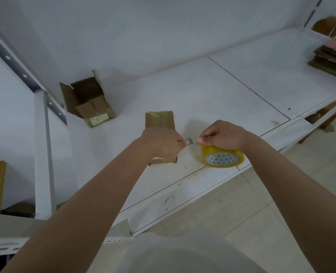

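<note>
The tape roll (222,157) sits center-right at the shelf (222,91) edge, with the right hand (225,134) curled over it and pinching the loose end. Probably light with a rigid core and clingy film, so hold it by the core. The left hand (161,141) grips what looks like a small blade (190,141) over the box (160,120).

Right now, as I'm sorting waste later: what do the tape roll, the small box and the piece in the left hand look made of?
The tape roll: glossy, see-through yellowish plastic film; its printed core is probably card. The small box: matte brown cardboard, shiny tape on top. The piece in the left hand: thin, flat, grey, so likely a metal blade.
</note>
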### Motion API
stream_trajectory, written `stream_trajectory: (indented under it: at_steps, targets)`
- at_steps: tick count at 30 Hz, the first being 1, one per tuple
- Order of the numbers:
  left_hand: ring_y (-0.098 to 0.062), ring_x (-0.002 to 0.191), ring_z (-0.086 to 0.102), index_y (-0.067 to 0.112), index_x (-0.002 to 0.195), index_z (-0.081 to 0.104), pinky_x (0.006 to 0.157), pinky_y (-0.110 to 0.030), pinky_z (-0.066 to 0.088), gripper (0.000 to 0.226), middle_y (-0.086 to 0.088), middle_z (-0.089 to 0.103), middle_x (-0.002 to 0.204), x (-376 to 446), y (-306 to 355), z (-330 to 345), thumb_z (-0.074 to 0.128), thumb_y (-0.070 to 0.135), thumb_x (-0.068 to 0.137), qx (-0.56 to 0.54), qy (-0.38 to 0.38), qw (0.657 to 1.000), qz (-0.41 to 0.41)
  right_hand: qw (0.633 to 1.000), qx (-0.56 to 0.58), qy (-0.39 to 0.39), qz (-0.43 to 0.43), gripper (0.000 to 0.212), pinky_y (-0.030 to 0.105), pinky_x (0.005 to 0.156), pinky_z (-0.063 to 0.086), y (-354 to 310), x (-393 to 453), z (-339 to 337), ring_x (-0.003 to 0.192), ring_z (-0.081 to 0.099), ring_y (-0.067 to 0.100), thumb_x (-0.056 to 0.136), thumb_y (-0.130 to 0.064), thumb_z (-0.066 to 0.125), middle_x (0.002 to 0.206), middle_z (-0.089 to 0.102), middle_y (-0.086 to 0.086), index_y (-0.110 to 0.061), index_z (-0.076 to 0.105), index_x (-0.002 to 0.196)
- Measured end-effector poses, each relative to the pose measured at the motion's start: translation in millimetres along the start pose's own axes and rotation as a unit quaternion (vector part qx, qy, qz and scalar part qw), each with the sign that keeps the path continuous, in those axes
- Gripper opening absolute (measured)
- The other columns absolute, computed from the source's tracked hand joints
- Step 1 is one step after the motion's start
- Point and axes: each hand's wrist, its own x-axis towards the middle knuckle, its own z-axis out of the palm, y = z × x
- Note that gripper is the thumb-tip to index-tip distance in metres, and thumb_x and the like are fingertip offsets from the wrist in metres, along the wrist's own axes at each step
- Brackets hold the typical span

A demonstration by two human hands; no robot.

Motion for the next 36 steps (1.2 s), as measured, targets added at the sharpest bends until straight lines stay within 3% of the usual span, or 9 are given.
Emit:
stream_trajectory:
  at_steps: [4, 7, 10, 14, 17, 21, 25, 30, 36]
  targets:
    - [-0.016, 0.069, 0.056, 0.02, 0.075, 0.053, 0.055, -0.028, 0.031, 0.057, 0.002, 0.059, 0.072, 8, 14, 2, 0.017, 0.054, 0.102, 0.099, -0.002, 0.995, -0.033, 0.999, -0.02, 0.03, -0.002, 0.02, 0.025, 0.068, 0.037, -2, -1, 4, 0.081, 0.055, -0.002, 0.088, -0.051, 0.062, 0.077, 0.062, -0.028, -0.05, 0.068, 0.07]
    - [-0.014, 0.067, 0.052, 0.02, 0.077, 0.056, 0.055, -0.028, 0.031, 0.055, 0.004, 0.055, 0.073, 9, 18, 5, 0.019, 0.052, 0.102, 0.121, 0.01, 0.992, -0.043, 0.999, 0.014, 0.041, 0.015, 0.015, 0.03, 0.079, 0.044, 0, -4, 2, 0.089, 0.058, 0.005, 0.088, -0.05, 0.062, 0.089, 0.067, -0.023, -0.045, 0.074, 0.08]
    - [-0.014, 0.067, 0.059, 0.016, 0.075, 0.053, 0.064, -0.029, 0.038, 0.053, 0.002, 0.059, 0.071, 3, -2, 1, 0.023, 0.051, 0.103, -0.056, -0.027, 0.998, -0.019, 0.997, 0.021, 0.05, 0.048, 0.015, 0.033, 0.087, 0.044, 9, -9, 0, 0.097, 0.059, 0.01, 0.088, -0.047, 0.063, 0.1, 0.067, -0.019, -0.041, 0.076, 0.09]
    - [-0.011, 0.057, 0.06, 0.016, 0.074, 0.05, 0.062, -0.018, 0.043, 0.041, 0.004, 0.057, 0.071, -6, -22, 4, 0.033, 0.036, 0.105, -0.319, 0.036, 0.947, -0.026, 0.995, 0.005, 0.068, 0.075, 0.016, 0.034, 0.085, 0.044, 18, -12, -1, 0.099, 0.06, 0.014, 0.087, -0.049, 0.063, 0.105, 0.068, -0.016, -0.04, 0.076, 0.092]
    - [-0.019, 0.072, 0.052, 0.018, 0.08, 0.047, 0.068, -0.028, 0.041, 0.037, 0.006, 0.05, 0.072, 4, -10, 19, 0.041, 0.048, 0.1, -0.178, 0.121, 0.971, -0.104, 0.994, 0.014, 0.079, 0.074, 0.016, 0.036, 0.089, 0.046, 16, -8, 1, 0.103, 0.06, 0.015, 0.087, -0.048, 0.062, 0.109, 0.068, -0.017, -0.041, 0.075, 0.091]
    - [-0.024, 0.077, 0.053, 0.021, 0.089, 0.044, 0.062, -0.028, 0.035, 0.034, 0.008, 0.041, 0.068, 7, 15, 34, 0.064, 0.048, 0.083, -0.062, 0.194, 0.958, -0.201, 0.994, 0.001, 0.081, 0.069, 0.017, 0.033, 0.082, 0.043, 13, -4, 5, 0.101, 0.06, 0.015, 0.086, -0.049, 0.062, 0.109, 0.067, -0.016, -0.041, 0.075, 0.093]
    - [-0.025, 0.077, 0.058, 0.016, 0.11, 0.047, 0.058, -0.029, 0.036, 0.042, 0.006, 0.044, 0.071, 7, 23, 39, 0.068, 0.039, 0.081, -0.041, 0.203, 0.956, -0.208, 0.993, 0.007, 0.089, 0.071, 0.017, 0.031, 0.077, 0.038, 15, -4, 5, 0.096, 0.059, 0.014, 0.086, -0.051, 0.061, 0.103, 0.066, -0.016, -0.042, 0.075, 0.091]
    - [-0.026, 0.094, 0.065, 0.014, 0.137, 0.036, 0.068, -0.031, 0.037, 0.086, 0.009, 0.047, 0.076, 4, 20, 28, 0.06, 0.07, 0.076, -0.103, 0.236, 0.936, -0.24, 0.993, 0.006, 0.093, 0.071, 0.015, 0.03, 0.072, 0.036, 16, -4, 6, 0.09, 0.057, 0.012, 0.086, -0.052, 0.061, 0.099, 0.066, -0.018, -0.043, 0.074, 0.086]
    - [-0.026, 0.095, 0.061, 0.022, 0.135, 0.043, 0.069, -0.03, 0.039, 0.054, 0.001, 0.062, 0.101, -1, 4, 22, 0.057, 0.037, 0.086, 0.011, 0.185, 0.963, -0.194, 0.985, 0.066, 0.142, 0.067, 0.013, 0.03, 0.076, 0.037, 19, -4, 4, 0.095, 0.056, 0.011, 0.088, -0.047, 0.06, 0.099, 0.064, -0.02, -0.043, 0.072, 0.084]
